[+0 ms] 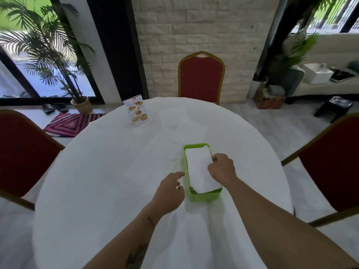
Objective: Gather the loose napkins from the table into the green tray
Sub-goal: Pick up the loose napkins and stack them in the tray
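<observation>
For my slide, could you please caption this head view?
Right hand presses white napkins into green tray; left hand hovers beside it.

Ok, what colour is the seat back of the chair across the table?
Red upholstery in a gold frame, on the far chair. The head view, the only one, shows it clearly.

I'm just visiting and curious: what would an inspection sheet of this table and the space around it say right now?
Surface: round table under a white cloth, creased near the person.
Job's things: green tray holding a stack of white napkins; loose napkins lie flat beyond and left of it.
Clutter: standing menu card.
Hands: right hand on the stack at the tray's right edge; left hand beside the tray, fingers loosely open.
Cables: nothing seen.
Surroundings: three red chairs, potted palm, brick wall.
</observation>
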Demonstrator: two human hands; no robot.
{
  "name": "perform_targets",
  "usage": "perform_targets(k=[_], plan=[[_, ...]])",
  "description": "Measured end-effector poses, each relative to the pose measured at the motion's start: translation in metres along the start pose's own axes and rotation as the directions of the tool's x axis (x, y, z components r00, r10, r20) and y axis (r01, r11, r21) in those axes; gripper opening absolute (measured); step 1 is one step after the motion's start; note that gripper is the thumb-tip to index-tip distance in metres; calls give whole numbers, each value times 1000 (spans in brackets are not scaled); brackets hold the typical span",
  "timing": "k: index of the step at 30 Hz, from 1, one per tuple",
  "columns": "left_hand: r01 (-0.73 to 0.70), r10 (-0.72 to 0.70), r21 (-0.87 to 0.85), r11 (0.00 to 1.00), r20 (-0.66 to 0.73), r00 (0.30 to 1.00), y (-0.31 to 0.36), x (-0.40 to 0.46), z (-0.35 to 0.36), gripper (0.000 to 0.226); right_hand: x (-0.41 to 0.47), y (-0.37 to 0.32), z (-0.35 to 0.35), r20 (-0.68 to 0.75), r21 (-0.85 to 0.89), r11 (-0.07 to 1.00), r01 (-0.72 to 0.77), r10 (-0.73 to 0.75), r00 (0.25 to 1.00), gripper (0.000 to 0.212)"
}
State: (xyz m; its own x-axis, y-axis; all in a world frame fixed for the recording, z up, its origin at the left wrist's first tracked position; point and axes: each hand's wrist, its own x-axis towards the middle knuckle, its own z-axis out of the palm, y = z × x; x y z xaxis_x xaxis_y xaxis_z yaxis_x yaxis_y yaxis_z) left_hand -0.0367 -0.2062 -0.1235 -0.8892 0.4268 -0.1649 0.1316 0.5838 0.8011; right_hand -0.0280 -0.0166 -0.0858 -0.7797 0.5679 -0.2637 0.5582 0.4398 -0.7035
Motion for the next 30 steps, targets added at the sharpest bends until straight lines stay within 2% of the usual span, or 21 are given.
perform_targets(k=[4,9,10,12,14,16,18,20,24,27,30], plan=[[-1,4,62,998,-37,999,3,5,16,48,14,7,5,17,53,999,-4,3,1000,30],[-33,40,166,986,-42,998,9,11,28,56,18,15,5,58,92,996,18,-24,998,42],[-34,41,198,980,-31,999,11,12,30,58,16,17,5,66,79,996,38,-43,997,45],[-19,23,260,965,-11,1000,13,14,34,62,10,20,5,67,-70,987,143,-138,988,52],[2,-7,328,945,15,1000,13,16,37,65,3,21,7,97,-292,904,313,-298,950,51],[6,-24,395,919,42,999,11,17,39,65,-4,25,8,236,-431,770,471,-407,882,52],[14,-35,399,917,46,998,10,15,41,62,-10,37,12,389,-501,641,581,-433,813,55],[10,-22,360,933,28,999,10,14,42,57,-12,45,12,435,-534,586,609,-427,792,54],[-30,61,241,970,-119,991,4,13,32,41,-3,26,5,402,-508,637,580,-419,814,57],[102,-70,168,980,-190,979,-14,15,15,41,-3,5,11,376,-397,707,585,-456,807,51],[231,-202,252,940,-135,970,-44,22,-7,52,-10,-16,24,387,-284,744,604,-487,783,55]])
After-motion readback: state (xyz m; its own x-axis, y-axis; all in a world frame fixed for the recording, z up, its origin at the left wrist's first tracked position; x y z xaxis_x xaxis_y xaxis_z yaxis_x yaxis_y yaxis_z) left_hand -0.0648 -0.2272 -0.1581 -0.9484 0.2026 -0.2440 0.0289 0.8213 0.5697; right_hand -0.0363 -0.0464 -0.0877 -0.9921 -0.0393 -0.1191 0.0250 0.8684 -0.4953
